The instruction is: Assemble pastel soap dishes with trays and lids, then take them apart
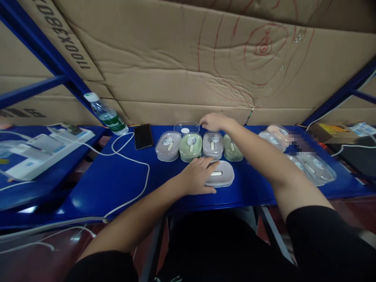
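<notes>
My left hand (201,176) grips the left end of a small lilac plastic box (225,176), fingers along the far side and thumb along the near side. The box has a white bar on top and no clear lid. Farther back, my right hand (214,121) has its fingers curled down on the right end of a clear plastic lid (178,128); the fingertips are partly hidden. The lid carries a white oval label. Between my hands stands a row of lidded boxes: lilac (163,150), green (188,150), another lilac (210,150) and another green (230,154).
Several more boxes (320,172) lie to the right, partly behind my right forearm. A black phone (143,137), a leaning water bottle (108,117) and a white cable (147,172) are to the left. Cardboard (161,58) walls the back of the blue table (117,180).
</notes>
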Motion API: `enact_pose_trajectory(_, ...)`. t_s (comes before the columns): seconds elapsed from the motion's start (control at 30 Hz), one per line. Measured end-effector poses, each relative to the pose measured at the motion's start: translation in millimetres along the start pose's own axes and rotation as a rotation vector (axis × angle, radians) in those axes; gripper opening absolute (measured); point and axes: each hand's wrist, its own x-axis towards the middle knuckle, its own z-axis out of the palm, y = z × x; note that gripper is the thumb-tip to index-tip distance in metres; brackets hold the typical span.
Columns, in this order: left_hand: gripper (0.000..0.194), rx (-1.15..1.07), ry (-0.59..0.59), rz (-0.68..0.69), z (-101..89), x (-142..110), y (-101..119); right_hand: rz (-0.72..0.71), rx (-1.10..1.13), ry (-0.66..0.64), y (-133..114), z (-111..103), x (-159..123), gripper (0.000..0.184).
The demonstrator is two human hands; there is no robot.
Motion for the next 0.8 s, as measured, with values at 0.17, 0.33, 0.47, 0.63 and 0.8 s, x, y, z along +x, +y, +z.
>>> enact_pose_trajectory(0.17, 0.112, 0.005, 0.019, 0.037, 3.8, 2, -5, -0.024, -0.016, -0.154, -11, 13, 45, 0.05)
enact_pose_trajectory(0.33, 0.116, -0.035, 0.047, 0.055, 8.9, 2, -10, 0.034, -0.066, -0.178, -9, 14, 54, 0.044)
enact_pose_trajectory(0.47, 0.118, -0.091, 0.08, 0.047, 7.4, 1, -10, 0.024, -0.069, -0.048, -5, 5, 41, 0.049)
enact_pose_trajectory(0.63, 0.113, -0.11, 0.115, 0.072, 2.3, 1, -9, -0.042, 0.001, 0.283, 1, -1, -3, 0.042)
enact_pose_trajectory(0.8, 0.088, -0.12, 0.204, 0.131, -3.6, 4, -11, 0.008, 0.29, 0.606, 6, 12, -64, 0.055)
